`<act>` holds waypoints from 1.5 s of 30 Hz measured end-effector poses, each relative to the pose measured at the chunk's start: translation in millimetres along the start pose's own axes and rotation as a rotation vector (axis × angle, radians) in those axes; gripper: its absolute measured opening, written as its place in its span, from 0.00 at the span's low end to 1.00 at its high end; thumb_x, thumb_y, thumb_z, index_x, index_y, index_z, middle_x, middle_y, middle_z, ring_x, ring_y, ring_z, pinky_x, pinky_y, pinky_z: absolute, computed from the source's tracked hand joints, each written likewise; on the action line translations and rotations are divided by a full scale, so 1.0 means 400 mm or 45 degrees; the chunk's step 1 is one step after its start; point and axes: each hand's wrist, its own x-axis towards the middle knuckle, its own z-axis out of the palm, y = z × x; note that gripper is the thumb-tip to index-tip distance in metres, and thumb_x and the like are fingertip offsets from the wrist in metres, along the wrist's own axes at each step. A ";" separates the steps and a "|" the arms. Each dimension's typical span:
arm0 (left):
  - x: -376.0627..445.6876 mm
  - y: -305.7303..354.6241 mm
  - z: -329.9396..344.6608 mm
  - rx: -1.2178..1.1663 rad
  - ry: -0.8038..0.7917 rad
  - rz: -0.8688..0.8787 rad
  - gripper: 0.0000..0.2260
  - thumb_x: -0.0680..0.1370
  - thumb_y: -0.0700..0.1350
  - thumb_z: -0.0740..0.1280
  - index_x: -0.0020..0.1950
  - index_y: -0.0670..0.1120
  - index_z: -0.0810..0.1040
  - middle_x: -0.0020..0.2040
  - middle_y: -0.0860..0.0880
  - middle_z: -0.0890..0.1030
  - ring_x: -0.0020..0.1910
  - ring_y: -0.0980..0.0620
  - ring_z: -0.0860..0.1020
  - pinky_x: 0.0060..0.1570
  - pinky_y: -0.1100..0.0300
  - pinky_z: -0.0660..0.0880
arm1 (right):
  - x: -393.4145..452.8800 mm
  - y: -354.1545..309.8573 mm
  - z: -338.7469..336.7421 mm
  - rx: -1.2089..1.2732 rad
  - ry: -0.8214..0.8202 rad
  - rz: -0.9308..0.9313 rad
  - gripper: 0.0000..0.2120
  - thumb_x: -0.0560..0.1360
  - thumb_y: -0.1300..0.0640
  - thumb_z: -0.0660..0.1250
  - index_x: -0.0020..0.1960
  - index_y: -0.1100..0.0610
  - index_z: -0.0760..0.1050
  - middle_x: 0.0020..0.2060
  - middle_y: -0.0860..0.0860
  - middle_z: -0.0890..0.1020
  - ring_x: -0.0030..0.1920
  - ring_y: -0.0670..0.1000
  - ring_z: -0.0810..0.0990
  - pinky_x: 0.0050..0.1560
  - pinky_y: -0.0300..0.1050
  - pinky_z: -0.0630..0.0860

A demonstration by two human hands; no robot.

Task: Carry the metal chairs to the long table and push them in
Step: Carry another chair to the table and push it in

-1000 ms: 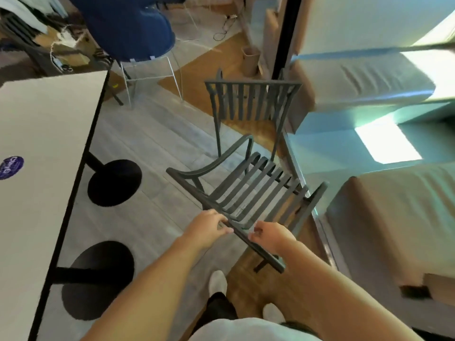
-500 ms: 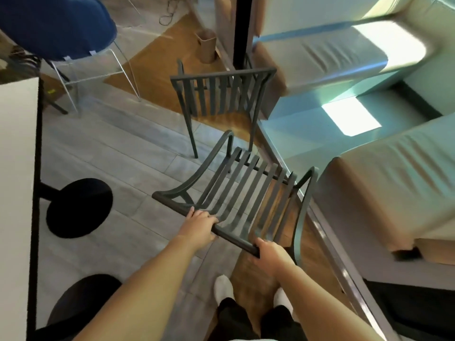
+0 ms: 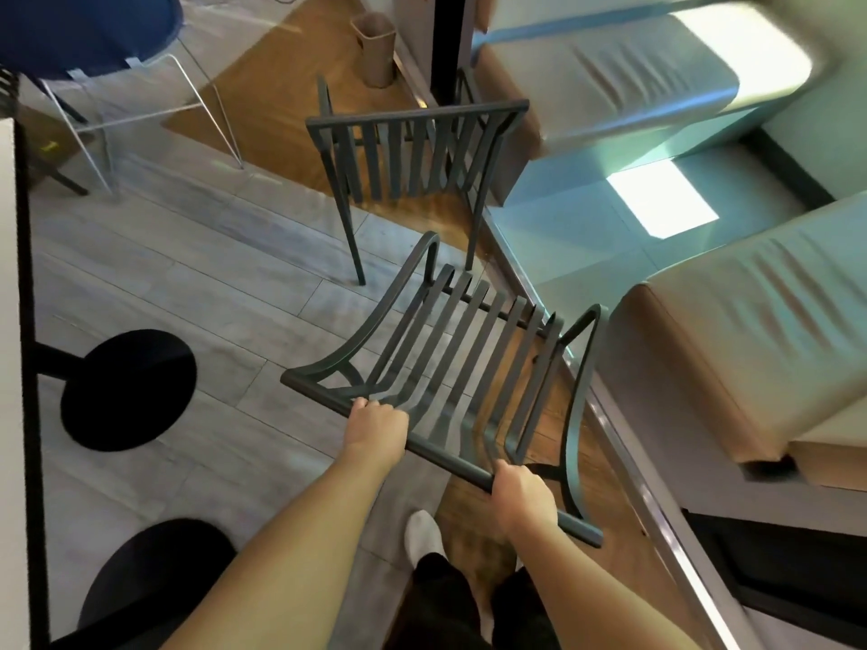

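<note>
A dark grey slatted metal chair is right in front of me, tilted toward me. My left hand grips the top rail of its backrest near the left end. My right hand grips the same rail further right. A second metal chair of the same kind stands just behind it, its backrest facing me. The long white table shows only as a black-edged strip along the left border.
Two round black table bases lie on the grey floor at left. A blue wire-legged chair stands at top left. Beige sofas fill the right side. A small tan bin sits by a dark pillar.
The view has swung right, so the table has slid almost out at left. My right hand has shifted further right along the rail. Both hands keep their grip on the chair.
</note>
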 end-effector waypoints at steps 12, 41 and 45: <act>-0.035 0.045 0.019 -0.007 0.015 -0.081 0.11 0.81 0.51 0.69 0.63 0.49 0.81 0.60 0.46 0.83 0.66 0.43 0.75 0.71 0.47 0.64 | -0.019 0.039 -0.005 -0.054 0.009 -0.084 0.06 0.81 0.58 0.64 0.55 0.51 0.77 0.47 0.49 0.82 0.49 0.54 0.83 0.52 0.51 0.81; -0.176 0.553 0.024 -0.546 -0.141 -0.722 0.12 0.82 0.54 0.67 0.63 0.52 0.80 0.59 0.47 0.82 0.65 0.44 0.76 0.68 0.47 0.66 | 0.134 0.431 -0.213 -0.728 -0.114 -0.759 0.10 0.80 0.62 0.62 0.58 0.56 0.78 0.52 0.54 0.83 0.54 0.58 0.83 0.51 0.52 0.80; -0.207 0.609 0.035 -0.611 -0.157 -0.790 0.09 0.82 0.47 0.67 0.61 0.52 0.81 0.58 0.48 0.83 0.63 0.44 0.77 0.68 0.45 0.67 | 0.147 0.455 -0.229 -0.800 -0.155 -0.844 0.09 0.81 0.60 0.62 0.59 0.56 0.78 0.51 0.54 0.83 0.52 0.57 0.83 0.53 0.52 0.82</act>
